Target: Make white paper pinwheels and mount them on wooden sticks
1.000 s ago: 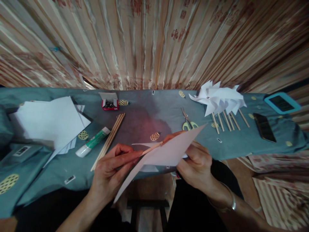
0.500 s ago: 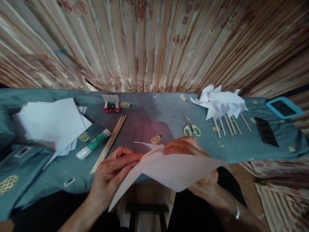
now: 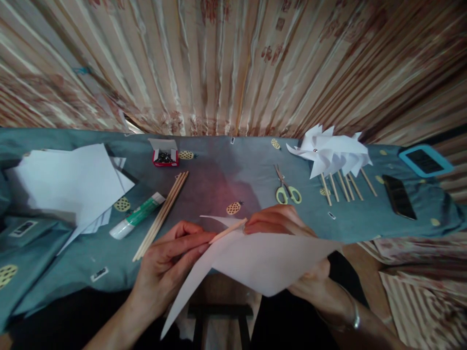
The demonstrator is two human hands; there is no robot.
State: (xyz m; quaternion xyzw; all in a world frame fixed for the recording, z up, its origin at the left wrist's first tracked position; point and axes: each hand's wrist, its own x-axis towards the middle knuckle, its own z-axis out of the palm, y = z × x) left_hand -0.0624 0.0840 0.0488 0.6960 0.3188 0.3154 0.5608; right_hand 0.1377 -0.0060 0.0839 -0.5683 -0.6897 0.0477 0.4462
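Observation:
Between my hands, at the table's near edge, is a white paper pinwheel (image 3: 266,262) with its blades spread out. My left hand (image 3: 170,257) is closed on a thin wooden stick (image 3: 228,230), which lies against the paper and points up to the right. At the stick's far end, the fingers of my right hand (image 3: 279,218) pinch the middle of the pinwheel; part of that hand is hidden behind the paper. Whatever joins stick and paper is covered by my fingers.
Beyond my hands lie green-handled scissors (image 3: 288,193), finished pinwheels (image 3: 335,150), a phone (image 3: 399,197) and a blue-framed device (image 3: 426,160). To the left are spare sticks (image 3: 160,216), a glue stick (image 3: 136,216), a red box of pins (image 3: 165,155) and white paper sheets (image 3: 73,184).
The view has shifted slightly, so the table items sit a little further left. The paper's lower blades hang slightly lower. Both hands keep their hold.

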